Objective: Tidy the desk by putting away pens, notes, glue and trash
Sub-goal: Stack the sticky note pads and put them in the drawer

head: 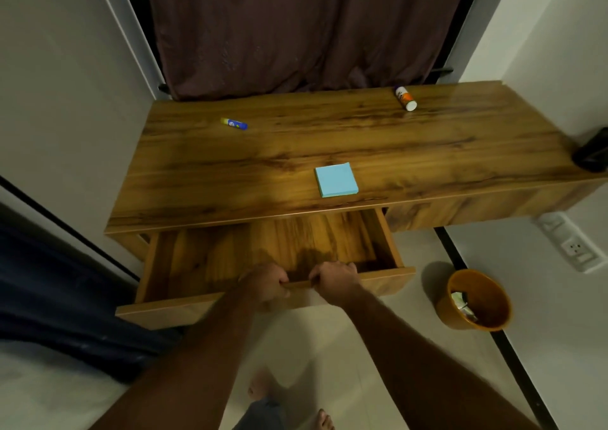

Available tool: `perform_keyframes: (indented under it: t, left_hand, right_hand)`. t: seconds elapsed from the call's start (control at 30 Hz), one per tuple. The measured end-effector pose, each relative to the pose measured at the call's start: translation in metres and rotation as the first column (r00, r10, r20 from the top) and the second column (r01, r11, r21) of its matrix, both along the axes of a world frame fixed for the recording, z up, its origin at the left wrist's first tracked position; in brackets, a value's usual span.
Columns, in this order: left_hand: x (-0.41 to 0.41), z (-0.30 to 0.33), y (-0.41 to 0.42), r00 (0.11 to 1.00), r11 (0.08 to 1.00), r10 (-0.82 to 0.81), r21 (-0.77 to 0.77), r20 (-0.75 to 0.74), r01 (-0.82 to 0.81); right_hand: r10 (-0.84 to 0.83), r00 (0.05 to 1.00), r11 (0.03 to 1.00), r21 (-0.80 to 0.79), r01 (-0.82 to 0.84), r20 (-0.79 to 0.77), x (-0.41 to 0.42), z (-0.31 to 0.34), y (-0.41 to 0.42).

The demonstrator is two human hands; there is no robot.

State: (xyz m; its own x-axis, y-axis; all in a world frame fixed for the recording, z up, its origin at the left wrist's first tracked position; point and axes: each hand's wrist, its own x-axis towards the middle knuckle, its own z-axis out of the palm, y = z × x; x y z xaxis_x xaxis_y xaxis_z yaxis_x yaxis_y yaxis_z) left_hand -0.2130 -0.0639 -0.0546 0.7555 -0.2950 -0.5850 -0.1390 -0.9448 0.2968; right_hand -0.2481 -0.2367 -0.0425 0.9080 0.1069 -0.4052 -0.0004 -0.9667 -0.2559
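Note:
A wooden desk (427,146) has its left drawer (171,311) pulled out, and no object shows inside it. My left hand (268,281) and my right hand (334,280) both grip the top edge of the drawer front, side by side. On the desktop lie a blue pad of sticky notes (336,180) near the front edge, a small blue and yellow glue stick (234,123) at the back left, and a white and orange glue stick (405,98) at the back right.
An orange bin (477,301) with some trash inside stands on the floor to the right of the drawer. A black cylindrical object (592,151) sits at the desk's right end. A dark curtain (296,28) hangs behind; dark fabric (49,291) lies at left.

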Motion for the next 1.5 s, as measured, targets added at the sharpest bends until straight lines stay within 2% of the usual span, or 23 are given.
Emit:
perform_keyframes:
  t: [0.23,0.33,0.43,0.57,0.67,0.73,0.9,1.07,1.33,1.5]
  left_hand:
    - [-0.015,-0.001,0.000,0.996,0.999,0.007,-0.039,-0.092,-0.010]
    - [-0.011,0.003,-0.003,0.984,0.999,-0.022,-0.051,-0.178,0.013]
    - [0.001,0.013,-0.014,0.962,0.979,0.064,-0.172,-0.267,-0.113]
    - [0.037,0.032,-0.043,0.931,0.788,0.323,-0.496,-0.170,-0.364]
    - [0.078,0.040,-0.063,0.854,0.624,0.482,-0.608,-0.196,-0.492]
    - [0.107,0.042,-0.075,0.792,0.507,0.547,-0.645,-0.271,-0.572]
    - [0.167,0.043,-0.103,0.662,0.313,0.626,-0.644,-0.413,-0.698]
    - [0.197,0.032,-0.120,0.580,0.263,0.660,-0.576,-0.477,-0.774]
    - [0.212,0.032,-0.135,0.465,0.178,0.681,-0.488,-0.566,-0.854]
    - [0.211,0.029,-0.134,0.415,0.161,0.640,-0.414,-0.647,-0.896]
  right_hand:
    - [0.040,0.999,0.999,0.025,-0.040,-0.029,-0.024,0.001,-0.006]
    - [0.068,0.994,0.997,0.026,-0.066,-0.088,-0.024,0.003,-0.007]
    - [-0.051,0.986,0.975,0.204,0.084,-0.161,-0.010,0.009,-0.017]
    - [-0.266,0.963,0.908,0.327,0.263,-0.036,0.034,0.026,-0.046]
    - [-0.465,0.878,0.834,0.389,0.391,0.115,0.076,0.036,-0.070]
    - [-0.556,0.819,0.787,0.409,0.462,0.145,0.106,0.041,-0.086]
    - [-0.648,0.751,0.731,0.380,0.567,0.125,0.173,0.049,-0.108]
    - [-0.641,0.763,0.748,0.293,0.596,0.085,0.210,0.034,-0.103]
    - [-0.705,0.707,0.697,0.237,0.677,0.054,0.229,0.027,-0.089]
    - [-0.743,0.669,0.627,0.317,0.711,-0.031,0.230,0.024,-0.094]
